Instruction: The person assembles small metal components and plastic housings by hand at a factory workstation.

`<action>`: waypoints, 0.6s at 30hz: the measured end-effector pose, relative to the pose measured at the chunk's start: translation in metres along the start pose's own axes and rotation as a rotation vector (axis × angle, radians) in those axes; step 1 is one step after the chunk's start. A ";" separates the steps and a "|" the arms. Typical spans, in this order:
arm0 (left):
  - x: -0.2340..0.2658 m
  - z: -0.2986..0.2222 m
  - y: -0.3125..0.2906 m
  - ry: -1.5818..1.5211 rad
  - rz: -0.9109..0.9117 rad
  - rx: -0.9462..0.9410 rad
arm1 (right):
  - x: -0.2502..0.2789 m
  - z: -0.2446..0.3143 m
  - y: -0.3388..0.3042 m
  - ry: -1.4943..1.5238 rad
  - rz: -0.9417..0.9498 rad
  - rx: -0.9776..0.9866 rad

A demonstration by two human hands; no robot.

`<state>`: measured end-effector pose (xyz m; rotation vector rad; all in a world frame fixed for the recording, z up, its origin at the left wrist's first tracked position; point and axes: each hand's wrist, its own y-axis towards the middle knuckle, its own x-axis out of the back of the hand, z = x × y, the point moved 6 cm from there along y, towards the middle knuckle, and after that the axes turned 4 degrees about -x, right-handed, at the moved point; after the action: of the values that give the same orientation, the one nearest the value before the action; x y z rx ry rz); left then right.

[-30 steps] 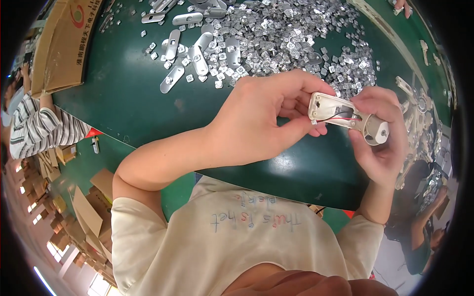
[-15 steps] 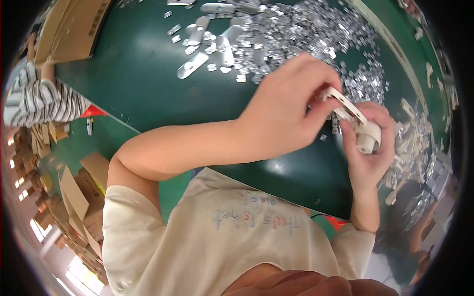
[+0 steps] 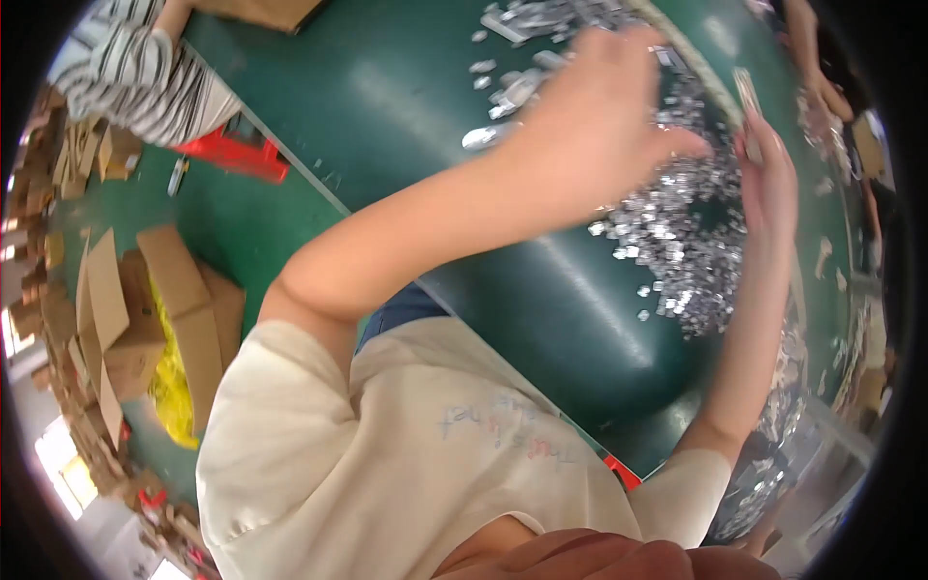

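Your right hand [image 3: 768,179] pinches a slim pale part [image 3: 746,95] upright at 2 o'clock, fingers closed on its lower end, likely so the top stays free to work on. Your left hand [image 3: 599,116] reaches over the heap of small silver metal pieces [image 3: 677,242] on the green table [image 3: 387,106]; it's blurred, so I can't tell its finger state. Cardboard boxes [image 3: 145,309] sit at 9.

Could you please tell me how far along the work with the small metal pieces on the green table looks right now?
Nothing shows as finished. The right hand holds one narrow part upright, while the left hand reaches over the heap of small metal pieces. That large heap on the green table remains.
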<state>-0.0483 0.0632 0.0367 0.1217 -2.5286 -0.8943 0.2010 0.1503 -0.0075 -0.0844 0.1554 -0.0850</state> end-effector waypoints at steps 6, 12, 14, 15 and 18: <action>0.039 0.042 -0.047 0.622 0.346 0.103 | 0.031 -0.003 0.034 0.146 -0.046 -0.174; 0.017 0.064 -0.038 0.293 0.435 0.213 | -0.013 0.011 -0.122 -1.235 0.142 0.161; 0.002 0.055 -0.027 0.273 0.451 0.101 | -0.008 0.004 -0.144 -1.347 0.114 0.316; -0.004 0.052 -0.023 0.208 0.452 0.106 | -0.007 0.001 -0.149 -1.297 0.090 0.300; -0.015 0.049 -0.006 0.097 0.430 0.132 | 0.000 -0.004 -0.148 -1.227 -0.021 0.362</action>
<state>-0.0570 0.0899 -0.0069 -0.3198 -2.3869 -0.5377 0.1893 0.0034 0.0022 0.2302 -1.0849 -0.0687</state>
